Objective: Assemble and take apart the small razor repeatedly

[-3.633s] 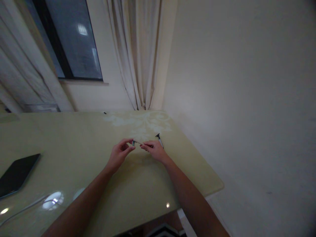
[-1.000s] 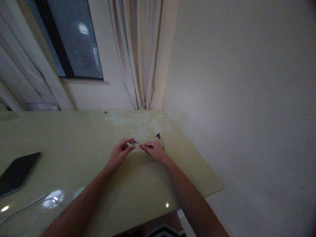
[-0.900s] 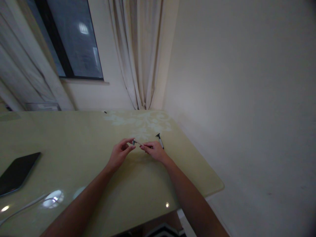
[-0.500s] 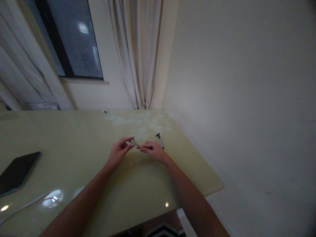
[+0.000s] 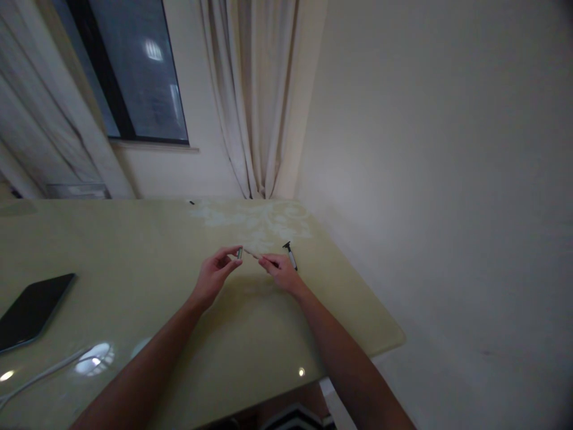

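Note:
My left hand [image 5: 217, 272] pinches a small greenish-grey razor head [image 5: 239, 254] between thumb and fingertips, holding it upright by its ends. In my right hand [image 5: 282, 273] is a thin, pale razor handle [image 5: 252, 254], its tip pointing left toward the razor head. A narrow gap shows between the tip and the head. Just beyond my right hand lies another razor [image 5: 290, 255], black with a pale grey grip. My fingers cover the far end of the handle.
A glossy yellow-green table [image 5: 147, 263] spreads under my arms. At left lie a dark tablet [image 5: 33, 310] and a white cable [image 5: 45, 375]. A tiny black piece [image 5: 192, 203] rests near the back edge. A wall [image 5: 425, 179] runs along the right side.
The handle has come away from the razor head, as my right hand shifted slightly right. The head has turned upright in my left fingers. The other razor stays put.

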The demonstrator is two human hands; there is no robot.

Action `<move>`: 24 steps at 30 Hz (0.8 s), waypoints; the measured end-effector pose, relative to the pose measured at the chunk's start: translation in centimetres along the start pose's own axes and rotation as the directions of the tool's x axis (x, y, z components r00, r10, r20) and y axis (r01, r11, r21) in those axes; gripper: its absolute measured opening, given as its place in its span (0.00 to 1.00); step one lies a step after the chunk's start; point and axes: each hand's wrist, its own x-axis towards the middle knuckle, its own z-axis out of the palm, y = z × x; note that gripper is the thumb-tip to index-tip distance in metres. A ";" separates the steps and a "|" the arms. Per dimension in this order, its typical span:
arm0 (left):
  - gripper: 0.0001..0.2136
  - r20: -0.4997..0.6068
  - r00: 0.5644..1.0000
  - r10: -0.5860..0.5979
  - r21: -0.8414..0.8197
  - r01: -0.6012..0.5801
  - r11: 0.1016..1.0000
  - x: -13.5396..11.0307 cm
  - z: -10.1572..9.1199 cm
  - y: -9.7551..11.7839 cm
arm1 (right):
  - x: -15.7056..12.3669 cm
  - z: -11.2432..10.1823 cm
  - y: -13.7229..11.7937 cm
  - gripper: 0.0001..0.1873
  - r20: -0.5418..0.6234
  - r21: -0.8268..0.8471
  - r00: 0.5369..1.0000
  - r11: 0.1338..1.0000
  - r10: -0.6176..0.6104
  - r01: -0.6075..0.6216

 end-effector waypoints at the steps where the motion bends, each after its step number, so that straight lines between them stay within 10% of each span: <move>1: 0.23 0.001 1.000 -0.005 -0.005 0.005 1.000 0.0 0.0 0.0 | 0.0 0.0 0.1 0.30 0.043 0.044 0.999 0.999 0.009 -0.011; 24: 0.25 0.011 0.998 -0.056 -0.036 0.056 0.998 -0.1 0.3 0.0 | 0.1 0.1 0.5 0.29 0.018 0.118 1.000 0.993 0.022 -0.024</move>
